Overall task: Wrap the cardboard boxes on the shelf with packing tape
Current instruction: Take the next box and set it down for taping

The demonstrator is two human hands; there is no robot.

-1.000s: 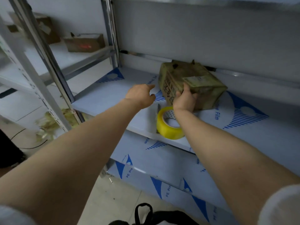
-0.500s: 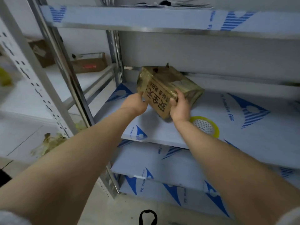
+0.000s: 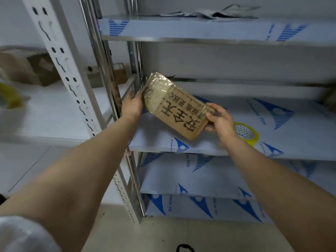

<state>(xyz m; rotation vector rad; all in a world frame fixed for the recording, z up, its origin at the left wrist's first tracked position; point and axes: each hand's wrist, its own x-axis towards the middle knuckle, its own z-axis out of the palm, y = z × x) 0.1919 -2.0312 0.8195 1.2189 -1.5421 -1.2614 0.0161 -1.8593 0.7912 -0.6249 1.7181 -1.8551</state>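
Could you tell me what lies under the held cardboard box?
Only film-covered shelf shows below the box, held by left hand and right hand; the patch behind it is hidden. Tape roll lies aside.

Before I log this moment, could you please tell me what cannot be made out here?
Head view:
- cardboard box: far faces turned away; left hand and right hand cover its ends.
- tape roll: near part behind the right wrist.
- Top-shelf items: flat, seen edge-on.
- Brown thing: blurred, cut by right edge.
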